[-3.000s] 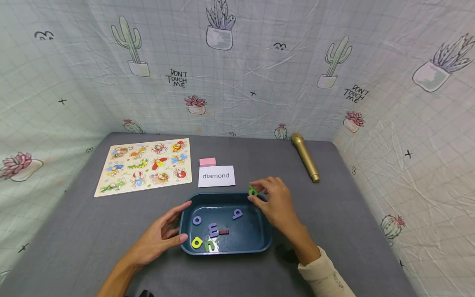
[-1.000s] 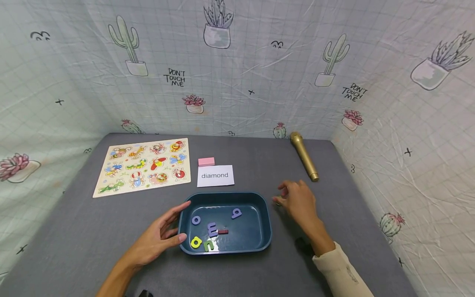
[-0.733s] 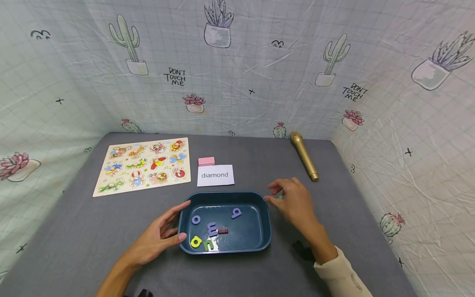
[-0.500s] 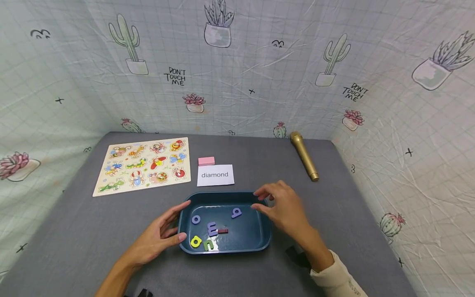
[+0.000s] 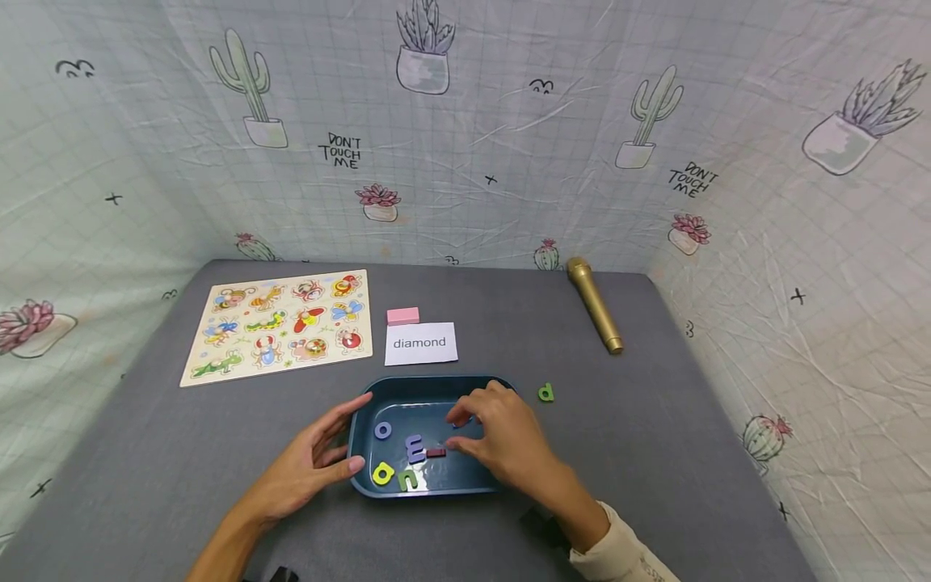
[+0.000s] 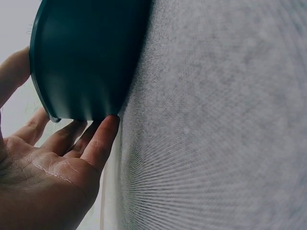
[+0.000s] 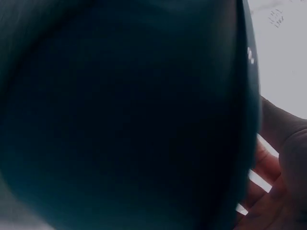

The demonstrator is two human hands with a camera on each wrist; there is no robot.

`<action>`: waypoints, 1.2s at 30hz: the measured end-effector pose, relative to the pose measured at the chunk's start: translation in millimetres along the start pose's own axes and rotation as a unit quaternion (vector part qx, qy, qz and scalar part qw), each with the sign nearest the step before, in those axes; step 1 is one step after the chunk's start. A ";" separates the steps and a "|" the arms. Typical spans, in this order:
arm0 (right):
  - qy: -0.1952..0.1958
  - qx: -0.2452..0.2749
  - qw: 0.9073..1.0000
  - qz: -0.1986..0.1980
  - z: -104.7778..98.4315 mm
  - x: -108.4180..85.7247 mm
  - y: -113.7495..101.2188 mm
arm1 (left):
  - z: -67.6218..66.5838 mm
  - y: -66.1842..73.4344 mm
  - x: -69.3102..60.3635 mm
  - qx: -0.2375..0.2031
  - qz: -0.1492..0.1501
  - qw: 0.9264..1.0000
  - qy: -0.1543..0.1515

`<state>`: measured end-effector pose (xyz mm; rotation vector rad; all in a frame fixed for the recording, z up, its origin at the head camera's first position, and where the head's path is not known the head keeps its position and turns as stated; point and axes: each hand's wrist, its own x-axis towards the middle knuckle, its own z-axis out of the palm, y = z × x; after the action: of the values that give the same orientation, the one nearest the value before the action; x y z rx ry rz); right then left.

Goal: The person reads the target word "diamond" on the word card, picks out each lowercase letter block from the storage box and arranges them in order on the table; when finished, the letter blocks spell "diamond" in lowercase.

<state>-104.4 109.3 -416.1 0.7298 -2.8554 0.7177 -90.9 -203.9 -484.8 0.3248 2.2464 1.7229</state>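
In the head view a dark blue tray holds a purple ring-shaped letter, a purple m, a dark red bar, a yellow letter and a green n. My left hand rests against the tray's left end, fingers and thumb spread along the rim; the left wrist view shows the fingertips touching the tray wall. My right hand is over the tray's right part, thumb and fingers apart, mostly covering a purple letter. A green letter lies on the table right of the tray.
Behind the tray lie a white card reading "diamond" and a pink block. An insect picture board is at the back left, a gold microphone at the back right. Printed cloth hangs behind the table.
The right hand carried the green letter out past the tray's right side and let it go on the table, then moved back left over the tray. The left hand has stayed at the tray.
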 end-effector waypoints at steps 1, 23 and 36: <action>-0.006 -0.001 1.000 0.001 2.8 0.4 -1.7 | 0.1 0.2 -0.1 0.001 -0.001 1.000 0.001; -0.068 -0.082 0.994 0.035 49.7 13.0 -6.9 | -0.2 -0.2 -0.2 -0.001 0.001 1.000 -0.001; -0.053 -0.016 0.997 0.045 45.7 13.2 0.1 | -0.4 -0.2 -0.9 -0.007 0.020 1.000 -0.007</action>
<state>-115.5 82.3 -453.7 0.6582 -3.0041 0.6623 -90.1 -204.6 -484.8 0.3800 2.2331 1.7499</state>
